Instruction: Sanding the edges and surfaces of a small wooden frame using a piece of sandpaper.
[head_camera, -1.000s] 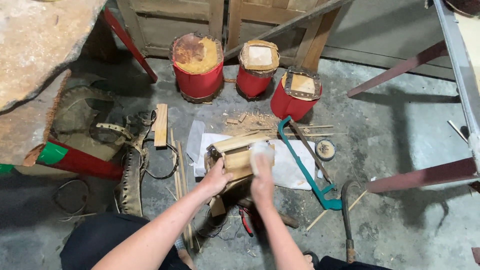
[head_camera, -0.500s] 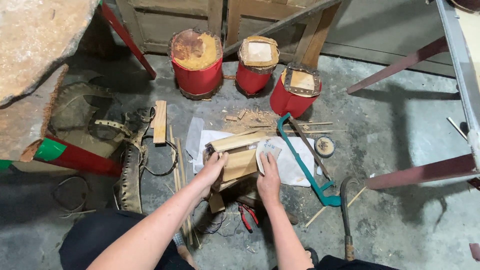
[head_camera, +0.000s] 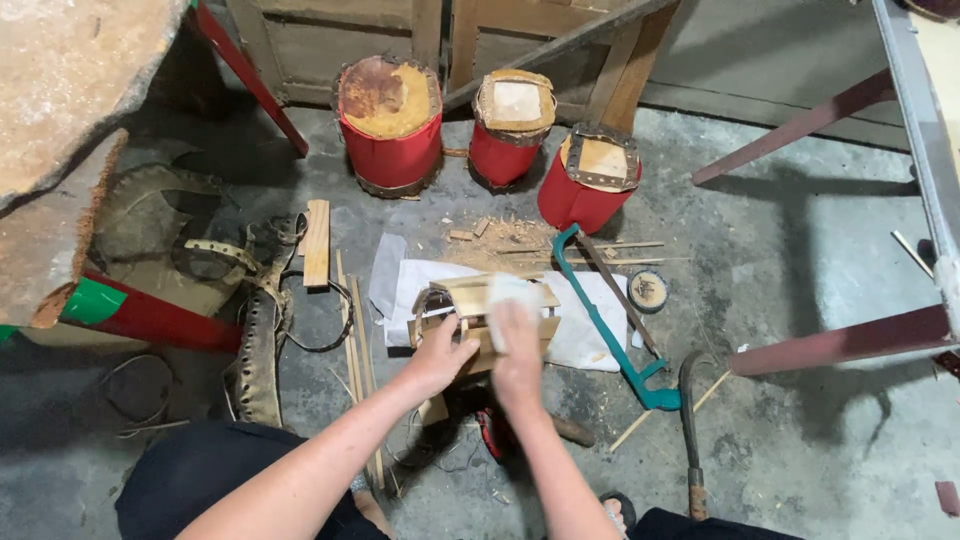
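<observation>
Wooden frame (head_camera: 470, 305) lies crosswise between both hands (head_camera: 480, 345).

Craft workshop, concrete floor (head_camera: 780, 250), hacksaw (head_camera: 610, 320), wood shavings (head_camera: 505, 235), red drums (head_camera: 390, 125)

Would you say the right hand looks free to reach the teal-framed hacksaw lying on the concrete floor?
Probably yes: the right hand rests on the small wooden frame, and the teal-framed hacksaw lies uncovered just beside it.

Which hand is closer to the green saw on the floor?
The right hand. It rests on the small wooden piece, just left of the green saw. The left hand grips the piece's far side, farther from the saw.
</observation>
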